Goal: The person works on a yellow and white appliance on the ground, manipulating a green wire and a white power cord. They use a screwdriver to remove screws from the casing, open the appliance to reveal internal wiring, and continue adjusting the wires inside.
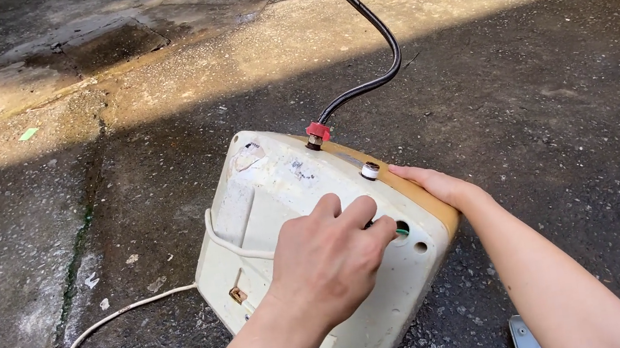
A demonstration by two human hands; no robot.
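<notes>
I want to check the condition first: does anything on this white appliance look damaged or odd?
Yes. The white casing is stained, with torn label remains near its top corner, and its orange edge band looks faded. The black hose sticks up loose.

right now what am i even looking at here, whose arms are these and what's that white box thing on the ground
There is no machine here: the one picture comes from a camera worn on a person's head, looking down at their own bare arms. On the rough dark pavement lies a worn, cream-white appliance casing with an orange-tan edge. A black flexible hose rises from a red fitting, and a white cord trails off to the left. The left hand pinches something small by a hole in the casing; what it is cannot be made out. The right hand rests on the orange edge.
</notes>
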